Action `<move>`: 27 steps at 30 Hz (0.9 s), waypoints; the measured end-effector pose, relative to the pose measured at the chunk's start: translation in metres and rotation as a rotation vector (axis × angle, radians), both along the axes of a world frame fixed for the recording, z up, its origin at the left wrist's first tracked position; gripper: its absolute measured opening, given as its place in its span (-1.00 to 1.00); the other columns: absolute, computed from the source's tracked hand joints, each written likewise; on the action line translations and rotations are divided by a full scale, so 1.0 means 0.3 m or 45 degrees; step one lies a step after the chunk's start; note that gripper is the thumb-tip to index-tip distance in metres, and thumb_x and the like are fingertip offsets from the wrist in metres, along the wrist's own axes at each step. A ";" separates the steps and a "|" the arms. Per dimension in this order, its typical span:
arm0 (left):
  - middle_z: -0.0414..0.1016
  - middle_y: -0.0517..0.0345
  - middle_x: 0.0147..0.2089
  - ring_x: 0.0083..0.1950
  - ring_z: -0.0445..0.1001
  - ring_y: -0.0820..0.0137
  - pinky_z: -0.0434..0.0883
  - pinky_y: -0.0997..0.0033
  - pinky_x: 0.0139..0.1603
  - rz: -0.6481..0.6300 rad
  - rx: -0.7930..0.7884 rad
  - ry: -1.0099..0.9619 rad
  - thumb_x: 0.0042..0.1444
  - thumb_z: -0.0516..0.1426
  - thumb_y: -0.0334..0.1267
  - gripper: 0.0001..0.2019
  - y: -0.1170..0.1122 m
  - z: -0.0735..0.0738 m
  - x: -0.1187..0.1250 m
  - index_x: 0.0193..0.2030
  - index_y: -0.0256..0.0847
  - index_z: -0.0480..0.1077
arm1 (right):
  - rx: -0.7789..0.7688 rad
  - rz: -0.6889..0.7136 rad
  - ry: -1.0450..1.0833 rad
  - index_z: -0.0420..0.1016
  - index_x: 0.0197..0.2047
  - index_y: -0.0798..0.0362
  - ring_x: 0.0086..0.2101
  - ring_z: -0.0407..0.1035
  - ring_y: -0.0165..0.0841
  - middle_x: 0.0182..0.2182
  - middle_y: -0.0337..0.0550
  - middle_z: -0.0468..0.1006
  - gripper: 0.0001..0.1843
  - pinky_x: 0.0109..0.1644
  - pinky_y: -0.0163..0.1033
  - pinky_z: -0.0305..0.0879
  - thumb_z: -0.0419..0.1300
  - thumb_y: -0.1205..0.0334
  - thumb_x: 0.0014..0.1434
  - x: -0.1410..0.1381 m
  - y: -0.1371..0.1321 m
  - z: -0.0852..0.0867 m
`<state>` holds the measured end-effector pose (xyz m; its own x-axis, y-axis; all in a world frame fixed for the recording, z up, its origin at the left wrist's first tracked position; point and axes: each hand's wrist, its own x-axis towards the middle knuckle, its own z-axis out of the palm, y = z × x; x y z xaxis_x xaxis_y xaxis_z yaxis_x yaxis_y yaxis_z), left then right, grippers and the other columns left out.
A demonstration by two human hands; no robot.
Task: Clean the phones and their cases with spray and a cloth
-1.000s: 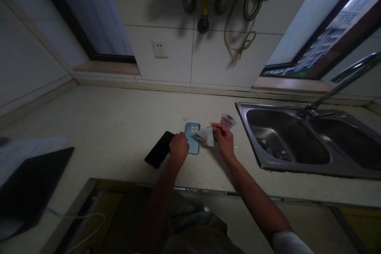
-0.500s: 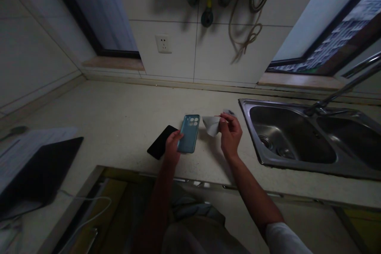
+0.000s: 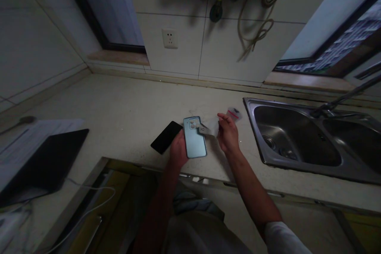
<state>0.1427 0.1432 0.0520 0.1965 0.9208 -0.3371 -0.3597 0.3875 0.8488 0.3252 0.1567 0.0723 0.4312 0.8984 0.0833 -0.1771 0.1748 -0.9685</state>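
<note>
My left hand (image 3: 177, 151) grips a light blue phone case (image 3: 194, 138) from below and holds it lifted above the counter, its camera cut-outs at the far end. My right hand (image 3: 228, 134) pinches a small pale wipe or sheet (image 3: 210, 126) against the case's top right corner. A black phone (image 3: 166, 137) lies flat on the counter just left of my left hand. A small clear packet with a red stripe (image 3: 234, 114) rests on the counter behind my right hand.
A steel double sink (image 3: 300, 139) with a tap (image 3: 345, 97) fills the right. A dark laptop-like slab on papers (image 3: 44, 162) sits at the left, with a white cable (image 3: 89, 206) below. A wall socket (image 3: 170, 38) and hanging hoses (image 3: 256, 27) are behind the pale counter (image 3: 119, 107).
My left hand lifted the blue case off the counter and brought it nearer. My right hand raised the pale wipe and moved it onto the case's top corner. The view shifted left.
</note>
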 end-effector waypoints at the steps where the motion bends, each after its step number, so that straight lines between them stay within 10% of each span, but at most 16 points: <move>1: 0.60 -0.16 -0.11 0.02 0.55 0.03 0.47 0.01 -0.02 -0.022 -0.012 -0.056 0.21 -0.09 0.24 -0.34 -0.005 0.000 0.001 0.10 -0.28 0.44 | -0.015 0.018 0.032 0.46 -0.12 -0.02 -0.47 0.31 -0.37 -0.43 -0.28 0.44 -0.68 -0.41 -0.29 0.24 0.23 0.04 0.06 -0.005 -0.002 0.004; 8: 0.58 -0.11 0.00 0.05 0.54 0.07 0.42 -0.02 0.08 -0.174 -0.163 -0.500 0.25 -0.17 0.29 -0.29 -0.037 0.001 0.036 0.25 -0.20 0.34 | 0.179 -0.061 -0.433 0.45 -0.04 -0.04 -0.39 0.37 -0.36 -0.25 -0.19 0.52 -0.73 -0.33 -0.25 0.33 0.22 0.06 0.22 -0.060 -0.056 0.042; 17: 0.61 -0.08 -0.17 -0.14 0.60 0.18 0.50 0.19 -0.04 -0.116 -0.437 -0.754 0.31 -0.03 0.11 -0.44 0.001 -0.011 0.055 0.17 -0.32 0.40 | 0.442 0.588 -1.535 0.53 0.08 0.03 0.06 0.43 -0.12 0.05 0.04 0.57 -0.62 0.17 0.09 0.37 0.16 0.38 0.20 -0.074 -0.058 -0.033; 27: 0.64 -0.06 -0.19 -0.15 0.62 0.19 0.50 0.26 -0.07 -0.152 -0.504 -0.827 0.33 -0.01 0.04 -0.52 0.008 -0.024 0.093 0.13 -0.28 0.45 | 0.406 0.027 -1.680 0.61 -0.02 0.01 -0.03 0.49 -0.17 -0.02 0.03 0.62 -0.73 0.03 -0.04 0.45 0.19 0.39 0.25 -0.102 -0.023 -0.012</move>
<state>0.1706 0.1454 0.0449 0.5582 0.7156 -0.4199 -0.6750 0.6860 0.2717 0.2944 0.1499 0.0688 -0.1443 0.7679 0.6241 0.8379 0.4303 -0.3357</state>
